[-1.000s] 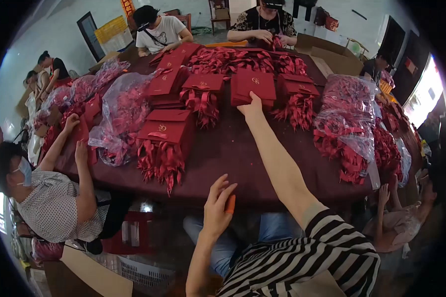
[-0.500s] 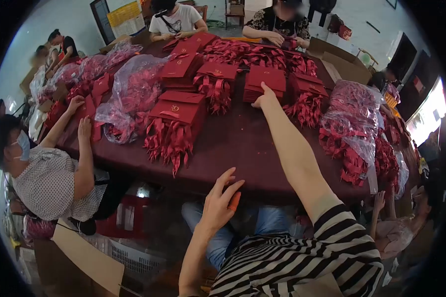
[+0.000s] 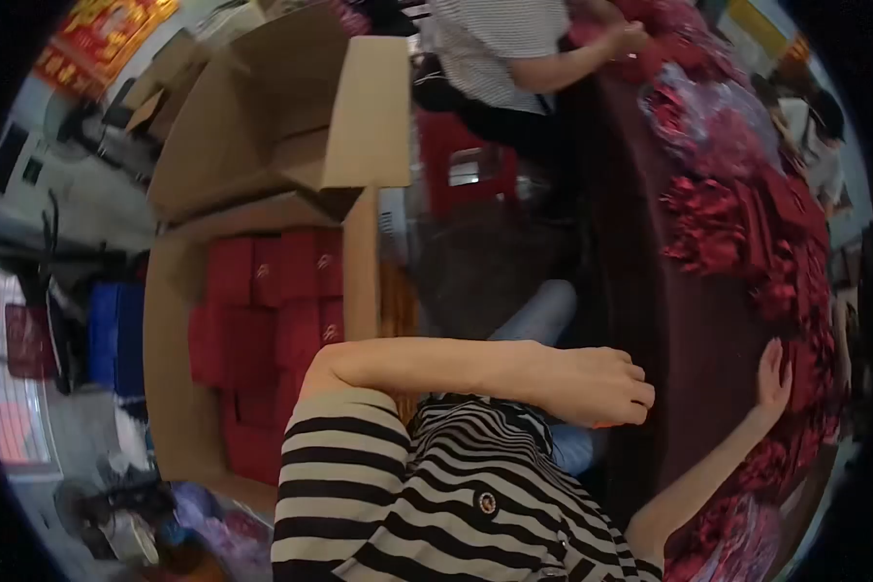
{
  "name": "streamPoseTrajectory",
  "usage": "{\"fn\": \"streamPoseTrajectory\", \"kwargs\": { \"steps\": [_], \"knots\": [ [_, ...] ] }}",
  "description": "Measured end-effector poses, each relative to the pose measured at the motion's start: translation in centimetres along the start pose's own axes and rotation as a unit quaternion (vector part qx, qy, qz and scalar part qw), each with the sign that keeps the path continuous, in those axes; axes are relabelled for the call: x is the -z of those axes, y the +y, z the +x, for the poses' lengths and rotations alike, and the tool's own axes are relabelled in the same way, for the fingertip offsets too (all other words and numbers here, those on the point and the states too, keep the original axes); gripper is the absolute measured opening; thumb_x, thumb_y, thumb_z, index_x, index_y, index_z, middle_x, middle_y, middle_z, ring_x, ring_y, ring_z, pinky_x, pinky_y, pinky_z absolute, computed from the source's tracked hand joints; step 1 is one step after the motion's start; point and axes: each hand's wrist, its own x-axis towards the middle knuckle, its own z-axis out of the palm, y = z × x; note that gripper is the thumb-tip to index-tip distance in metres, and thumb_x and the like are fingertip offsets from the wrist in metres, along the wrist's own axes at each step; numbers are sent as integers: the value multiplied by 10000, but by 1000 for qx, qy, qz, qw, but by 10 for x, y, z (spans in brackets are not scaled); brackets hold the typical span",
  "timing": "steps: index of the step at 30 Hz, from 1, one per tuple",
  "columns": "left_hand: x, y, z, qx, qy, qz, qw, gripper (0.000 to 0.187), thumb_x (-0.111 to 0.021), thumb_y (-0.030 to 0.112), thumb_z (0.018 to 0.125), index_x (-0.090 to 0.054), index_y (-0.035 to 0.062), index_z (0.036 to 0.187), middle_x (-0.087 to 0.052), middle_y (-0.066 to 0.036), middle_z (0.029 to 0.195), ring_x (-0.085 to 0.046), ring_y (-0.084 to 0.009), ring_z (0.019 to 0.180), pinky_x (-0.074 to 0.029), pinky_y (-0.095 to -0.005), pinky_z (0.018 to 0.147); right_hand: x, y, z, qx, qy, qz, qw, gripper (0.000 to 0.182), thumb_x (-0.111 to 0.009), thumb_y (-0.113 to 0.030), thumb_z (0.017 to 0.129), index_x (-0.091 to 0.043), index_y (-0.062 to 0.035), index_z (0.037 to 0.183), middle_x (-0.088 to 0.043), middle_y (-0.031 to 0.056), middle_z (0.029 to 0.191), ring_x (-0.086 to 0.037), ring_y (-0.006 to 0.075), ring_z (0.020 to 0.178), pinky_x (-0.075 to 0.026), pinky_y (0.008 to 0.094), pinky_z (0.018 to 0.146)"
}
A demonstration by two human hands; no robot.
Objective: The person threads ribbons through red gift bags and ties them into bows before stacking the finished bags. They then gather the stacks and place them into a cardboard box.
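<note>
My left hand hangs over my lap in front of the table edge, its fingers curled in and an orange wrap showing at its underside. Nothing shows in it; the palm is hidden. On the right, my right hand lies with fingers stretched out at the side of a stack of red gift bags, over the dark red tablecloth. Farther along the table, red ribbon handles spill from another pile of bags.
To my left stands an open cardboard box packed with red stacks bearing gold emblems. Behind it is another open carton. A co-worker sits at the table beyond a red stool. Clear plastic wrap covers goods there.
My view has swung left, bringing the cardboard box into sight. My left hand has gone from spread fingers to curled. My right hand stays reached out by the gift bags.
</note>
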Motion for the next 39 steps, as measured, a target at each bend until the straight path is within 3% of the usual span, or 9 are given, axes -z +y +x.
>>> {"fn": "streamPoseTrajectory", "kwargs": {
  "steps": [3,7,13,17,20,29,34,35,39],
  "knots": [
    [30,24,-38,105,-73,34,991,274,-648,76,820,-619,10,1083,-632,-121,1130,-611,-271,1035,-486,-401,910,-15,9,43,-46,-109,-121,986,433,-540,-144,999,-395,-5,1383,-468,139,1326,-487,273,1214,-438,427,1066],
    [58,52,-97,218,190,53,956,327,-662,49,831,-631,44,1156,-670,-112,1054,-648,-269,998,-518,-381,882,-60,151,-6,-65,-264,-245,931,330,-522,-130,1007,-471,-7,1309,-532,110,1226,-539,221,1130,-477,374,1022],
    [73,91,-206,424,650,91,624,404,-586,-41,917,-567,58,1308,-630,-62,1158,-604,-146,1069,-496,-281,908,-91,328,-98,-113,-460,-417,776,210,-509,-127,1015,-575,-26,1187,-602,60,1114,-599,144,1031,-501,299,933],
    [33,133,-337,722,396,424,377,928,-795,279,792,-267,-4,1500,-326,-234,1508,-227,-373,1441,-207,-466,1169,-92,403,-138,-163,-527,-546,630,176,-506,-107,1003,-615,-24,1113,-631,52,1054,-614,138,979,-490,301,920],
    [4,171,-414,881,261,312,239,1277,-820,581,655,-122,-37,1527,-140,-254,1592,-19,-393,1497,-23,-621,1154,-89,430,-156,-239,-572,-574,535,174,-522,-76,977,-624,-3,1097,-645,61,1037,-611,136,971,-489,287,914],
    [2,187,-492,919,289,127,237,1200,-712,726,682,-270,-44,1489,-89,-202,1617,-4,-379,1500,-40,-674,1135,-73,435,-155,-275,-579,-590,490,193,-541,-86,977,-620,12,1123,-653,73,1067,-620,149,994,-489,292,922],
    [-24,169,-439,844,296,387,225,830,-810,483,734,-455,-33,1279,-386,-208,1425,-231,-390,1433,-113,-677,1125,-59,420,-149,-255,-535,-622,512,198,-549,-111,976,-625,4,1118,-654,70,1034,-619,149,974,-486,292,913],
    [-27,168,-430,806,275,451,269,702,-851,340,714,-476,-9,1194,-493,-193,1257,-433,-382,1283,-304,-595,1082,-58,418,-149,-252,-535,-624,511,198,-549,-111,976,-625,4,1118,-654,70,1034,-619,149,974,-486,292,913],
    [-29,156,-389,857,272,327,291,736,-866,221,691,-446,-2,1253,-527,-206,1195,-571,-368,1092,-513,-431,849,-54,409,-149,-242,-538,-626,509,198,-550,-119,974,-629,2,1110,-656,71,1030,-620,150,975,-484,295,908]
  ]
}}
